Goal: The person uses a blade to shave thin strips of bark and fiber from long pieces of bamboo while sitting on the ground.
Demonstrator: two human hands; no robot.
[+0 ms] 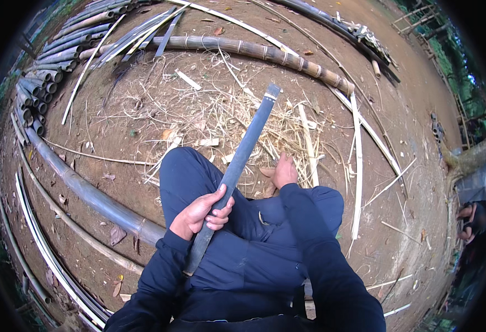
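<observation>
My left hand (204, 214) is wrapped round the lower part of a dark split bamboo slat (245, 146). The slat slants up and away to the right over my lap, with a pale notched band near its far end. Beyond my right knee, my right hand (285, 171) is low among pale bamboo shavings (220, 116). Its fingers curl down and look closed; whatever they hold is hidden. A brown shape (268, 172), perhaps part of my foot, shows beside it. A pale bamboo strip (309, 144) lies just right of that hand.
A thick bamboo pole (254, 51) crosses the ground ahead. Another pole (96, 196) lies at my left. Stacked bamboo tubes (76, 41) are at the far left. Long pale strips (358, 166) lie on the right. Someone's hand (465, 221) shows at the right edge.
</observation>
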